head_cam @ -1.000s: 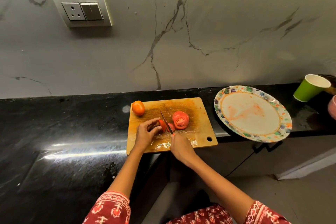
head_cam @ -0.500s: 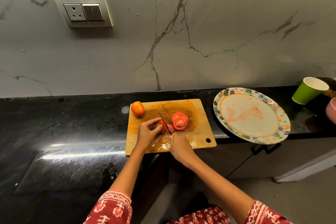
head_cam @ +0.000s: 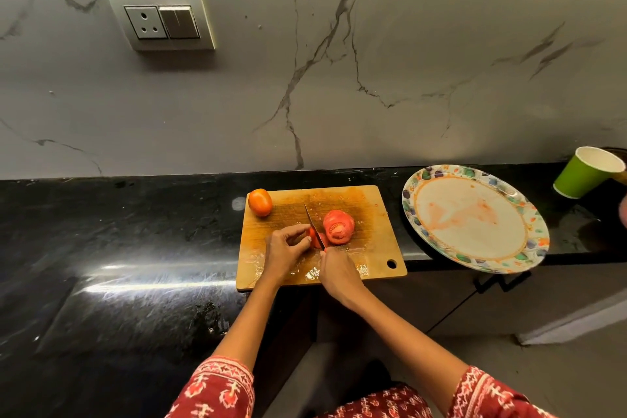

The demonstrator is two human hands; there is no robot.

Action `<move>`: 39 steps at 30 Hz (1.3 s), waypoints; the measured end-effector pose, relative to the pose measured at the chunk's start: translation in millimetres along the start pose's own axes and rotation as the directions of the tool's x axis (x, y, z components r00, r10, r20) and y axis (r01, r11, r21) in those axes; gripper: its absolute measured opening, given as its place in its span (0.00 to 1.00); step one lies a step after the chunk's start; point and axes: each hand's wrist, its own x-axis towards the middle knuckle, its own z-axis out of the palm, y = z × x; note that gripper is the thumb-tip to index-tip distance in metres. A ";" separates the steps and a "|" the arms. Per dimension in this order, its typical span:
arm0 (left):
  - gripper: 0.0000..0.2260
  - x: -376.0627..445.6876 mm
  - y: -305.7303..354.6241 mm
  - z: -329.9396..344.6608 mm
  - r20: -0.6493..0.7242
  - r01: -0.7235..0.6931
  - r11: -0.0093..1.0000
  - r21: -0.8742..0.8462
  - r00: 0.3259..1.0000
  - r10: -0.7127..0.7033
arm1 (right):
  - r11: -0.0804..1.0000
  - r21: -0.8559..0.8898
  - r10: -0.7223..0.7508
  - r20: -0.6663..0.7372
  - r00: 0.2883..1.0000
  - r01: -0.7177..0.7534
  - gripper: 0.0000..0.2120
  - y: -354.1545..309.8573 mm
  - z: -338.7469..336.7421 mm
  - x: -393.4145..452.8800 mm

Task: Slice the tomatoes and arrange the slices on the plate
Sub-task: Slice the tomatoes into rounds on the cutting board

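Observation:
A wooden cutting board (head_cam: 373, 248) lies on the black counter. A whole orange-red tomato (head_cam: 260, 202) sits at the board's far left corner. My left hand (head_cam: 283, 249) pinches a tomato piece (head_cam: 314, 238) with fingers and thumb. My right hand (head_cam: 337, 270) grips the handle of a knife (head_cam: 314, 224), whose blade stands in that piece. Cut tomato slices (head_cam: 338, 227) lie just right of the blade. A floral-rimmed plate (head_cam: 475, 217) stained with juice sits to the right, with no slices on it.
A green paper cup (head_cam: 587, 172) stands at the far right, with a pink object (head_cam: 623, 212) at the frame edge. A socket and switch panel (head_cam: 162, 20) is on the marble wall. The plate overhangs the counter's front edge (head_cam: 424, 256).
The hands and knife stay at the same tomato piece, the blade only shifting slightly. The view has drifted a little; nothing else has moved.

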 end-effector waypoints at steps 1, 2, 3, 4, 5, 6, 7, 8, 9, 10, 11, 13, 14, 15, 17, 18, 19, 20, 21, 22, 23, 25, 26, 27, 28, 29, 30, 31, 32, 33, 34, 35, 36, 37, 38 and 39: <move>0.14 -0.1 -0.7 1.2 -0.006 -0.001 1.000 0.007 1.000 0.001 | 1.000 0.006 0.003 -0.001 1.000 -0.003 0.16 0.6 0.2 -0.2; 0.14 0.1 -0.6 2.0 -0.015 0.003 1.000 0.012 1.000 -0.003 | 1.000 0.013 0.005 -0.003 1.000 -0.005 0.17 0.4 0.1 0.2; 0.13 0.3 0.2 2.1 -0.024 0.009 1.000 0.011 1.000 -0.008 | 1.000 0.019 0.005 -0.005 1.000 -0.005 0.17 -0.8 0.2 0.8; 0.13 0.3 2.3 1.3 -0.037 0.024 1.000 0.010 0.999 -0.023 | 1.000 0.023 0.003 -0.007 1.000 -0.003 0.17 -2.6 0.6 1.4; 0.12 0.6 4.1 -0.1 -0.052 0.041 0.999 0.002 0.998 -0.040 | 1.000 0.025 0.002 -0.010 1.000 -0.001 0.17 -4.5 1.2 1.7; 0.11 0.9 6.0 -2.3 -0.070 0.059 0.998 0.004 0.996 -0.058 | 1.000 0.029 0.001 -0.014 1.000 0.000 0.17 -6.3 2.2 1.5; 0.10 0.9 7.7 -5.0 -0.087 0.072 0.997 0.019 0.994 -0.070 | 0.999 0.032 0.001 -0.018 1.000 -0.001 0.16 -8.0 3.7 0.7; 0.09 0.6 10.6 -7.4 -0.103 0.081 0.996 0.047 0.992 -0.076 | 1.000 0.031 0.000 -0.024 1.000 0.001 0.16 -9.5 5.1 0.0; 0.07 0.0 12.6 -9.0 -0.118 0.091 0.994 0.066 0.990 -0.083 | 1.000 0.027 -0.003 -0.028 1.000 0.004 0.16 -10.5 6.4 -1.0; 0.05 -0.5 14.9 -9.8 -0.130 0.101 0.992 0.075 0.987 -0.091 | 1.000 0.022 -0.008 -0.030 1.000 0.009 0.16 -11.4 7.2 -1.8; 0.03 -0.8 17.3 -9.8 -0.138 0.112 0.991 0.078 0.985 -0.100 | 1.000 0.021 -0.013 -0.030 0.999 0.013 0.16 -12.3 7.4 -2.4; 0.01 -1.1 20.8 -9.1 -0.156 0.143 0.985 0.096 0.980 -0.127 | 1.000 0.018 -0.018 -0.029 0.999 0.019 0.16 -14.1 8.0 -3.3; 0.01 -0.9 21.4 -8.9 -0.167 0.160 0.982 0.101 0.976 -0.142 | 1.000 0.014 -0.019 -0.031 0.999 0.019 0.16 -14.9 8.7 -3.5; 0.02 -0.8 20.9 -8.7 -0.173 0.179 0.979 0.093 0.972 -0.161 | 1.000 0.007 -0.015 -0.033 0.999 0.015 0.16 -15.8 9.6 -3.8; 0.03 -0.6 19.9 -7.7 -0.176 0.223 0.973 0.063 0.962 -0.209 | 1.000 -0.006 0.000 -0.030 1.000 -0.001 0.16 -17.3 11.3 -3.8; 0.03 -0.6 20.4 -7.1 -0.179 0.237 0.970 0.054 0.958 -0.224 | 1.000 -0.011 0.008 -0.028 1.000 -0.008 0.16 -18.3 11.7 -3.7; 0.03 -0.4 21.2 -6.4 -0.182 0.244 0.968 0.049 0.956 -0.232 | 1.000 -0.016 0.012 -0.025 1.000 -0.012 0.16 -19.5 11.7 -3.3; 0.03 0.0 22.1 -6.0 -0.181 0.246 0.968 0.044 0.955 -0.234 | 1.000 -0.020 0.011 -0.021 1.000 -0.012 0.16 -20.2 11.3 -2.6; 0.04 0.3 23.7 -5.5 -0.180 0.246 0.968 0.041 0.955 -0.235 | 1.000 -0.024 0.010 -0.015 1.000 -0.010 0.16 -20.7 10.8 -1.2; 0.04 0.5 25.2 -5.1 -0.177 0.249 0.968 0.042 0.955 -0.238 | 1.000 -0.027 0.007 -0.011 1.000 -0.007 0.16 -20.9 10.7 0.2; 0.04 0.7 26.4 -4.7 -0.175 0.254 0.966 0.045 0.954 -0.242 | 1.000 -0.030 0.002 -0.007 1.000 -0.003 0.16 -20.7 10.3 1.5; 0.05 0.5 26.6 -4.2 -0.180 0.260 0.964 0.054 0.952 -0.247 | 0.999 -0.040 -0.012 -0.004 1.000 0.012 0.16 -19.1 10.5 2.3; 0.05 0.2 26.7 -4.1 -0.186 0.263 0.963 0.055 0.951 -0.249 | 0.999 -0.051 -0.018 -0.004 1.000 0.018 0.16 -17.2 11.0 1.3; 0.06 0.1 26.7 -4.3 -0.191 0.265 0.963 0.057 0.949 -0.250 | 0.998 -0.062 -0.025 -0.005 1.000 0.024 0.15 -15.0 11.8 -1.4; 0.06 0.4 26.0 -5.0 -0.195 0.269 0.961 0.058 0.948 -0.253 | 0.997 -0.070 -0.030 -0.002 1.000 0.030 0.16 -12.5 13.2 -4.7; 0.06 1.1 25.3 -6.0 -0.195 0.273 0.960 0.057 0.946 -0.257 | 0.997 -0.069 -0.033 0.001 0.999 0.033 0.16 -10.5 14.3 -8.5; 0.06 1.9 24.2 -7.4 -0.192 0.280 0.958 0.054 0.945 -0.265 | 0.998 -0.063 -0.032 0.004 0.999 0.032 0.16 -9.4 14.7 -11.9; 0.06 2.5 24.4 -8.5 -0.187 0.288 0.956 0.049 0.943 -0.275 | 0.998 -0.057 -0.031 0.004 1.000 0.031 0.16 -9.5 14.4 -13.6; 0.06 2.8 25.0 -9.3 -0.182 0.297 0.954 0.046 0.941 -0.284 | 0.998 -0.055 -0.031 0.003 1.000 0.031 0.16 -10.5 14.3 -13.0; 0.06 3.1 26.0 -9.8 -0.175 0.300 0.953 0.047 0.942 -0.288 | 0.998 -0.056 -0.029 0.002 1.000 0.029 0.16 -12.2 14.6 -10.3; 0.06 3.0 26.9 -9.4 -0.164 0.298 0.953 0.051 0.944 -0.286 | 0.998 -0.057 -0.020 0.002 1.000 0.020 0.15 -14.6 14.6 -6.7; 0.06 2.3 28.1 -8.3 -0.153 0.294 0.954 0.054 0.947 -0.283 | 0.998 -0.062 -0.011 0.002 1.000 0.011 0.15 -16.9 13.6 -3.1; 0.06 1.7 29.4 -6.8 -0.147 0.290 0.955 0.059 0.949 -0.279 | 0.998 -0.070 -0.008 0.002 1.000 0.008 0.15 -18.5 12.6 0.3; 0.06 1.1 30.8 -5.7 -0.147 0.285 0.956 0.067 0.951 -0.273 | 0.997 -0.080 -0.012 -0.001 1.000 0.012 0.15 -18.6 12.5 2.5; 0.05 0.9 30.6 -5.1 -0.150 0.282 0.956 0.075 0.951 -0.269 | 0.996 -0.086 -0.015 -0.004 1.000 0.014 0.15 -17.4 13.1 2.5; 0.05 1.0 29.8 -4.5 -0.156 0.280 0.957 0.080 0.951 -0.266 | 0.996 -0.091 -0.018 -0.007 1.000 0.018 0.15 -14.9 13.2 -0.1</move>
